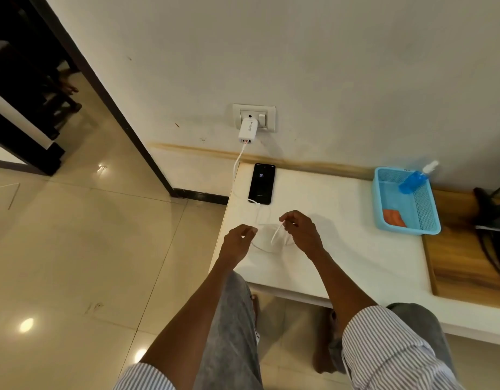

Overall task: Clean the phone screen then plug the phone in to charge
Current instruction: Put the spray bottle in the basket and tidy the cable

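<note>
Since the slim black glass phone (262,183) already lies face up on the white tabletop (341,249) with the thin white charging cable (275,235) plugged into its near end, the step looks like tidying the slack. Just in front of the phone, the right hand (300,230) pinches a cable loop; the left hand (239,239) is curled beside it — can't tell if it holds anything. Ease the loop down gently — don't tug the plug. Behind the phone, the white wall charger (248,131) stays put.

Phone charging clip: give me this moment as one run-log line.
phone: flat on table, screen lit, cable plugged in | charger: in wall socket | left hand, right hand: pinching cable slack
</note>
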